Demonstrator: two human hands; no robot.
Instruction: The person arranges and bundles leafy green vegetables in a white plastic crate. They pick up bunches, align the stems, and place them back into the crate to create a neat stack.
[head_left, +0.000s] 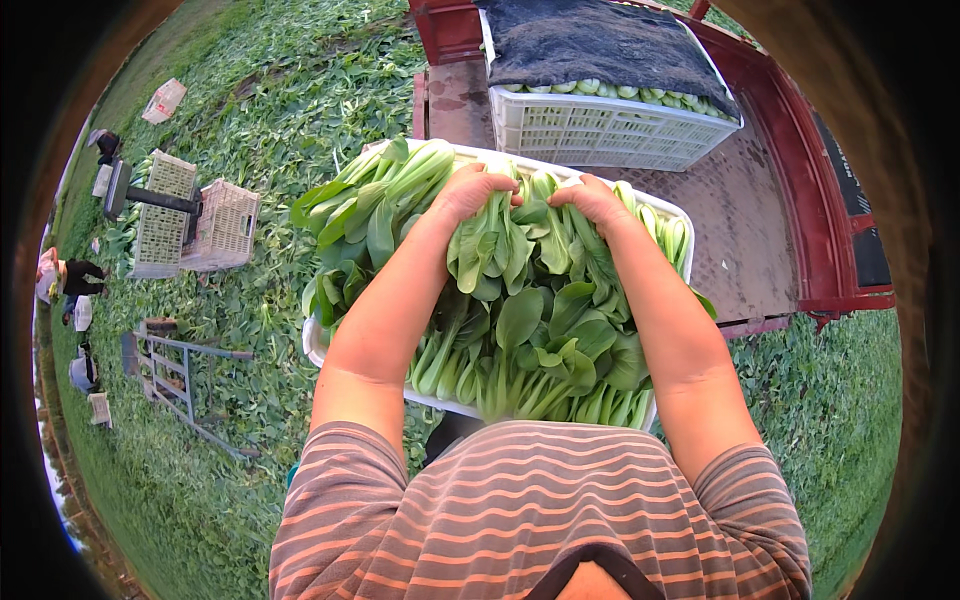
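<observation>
Before me is a white plastic crate (684, 217) heaped with leafy green bok choy (517, 319). My left hand (476, 191) is closed around the pale stem end of a bok choy bunch (491, 251) near the crate's far side, its leaves pointing towards me. Just to its right, my right hand (589, 201) grips the stems of another bunch (559, 240). Further heads lie at the left with their leaves over the rim. Along the near side, pale stems face my body. The fingertips are partly hidden among the stems.
Beyond stands a red truck bed (757, 217) holding a white crate (615, 127) under dark cloth (592, 45). At left are a scale (157, 199), stacked crates (225, 225), a metal hand cart (184, 375) and several people far off. Cut leaves cover the field.
</observation>
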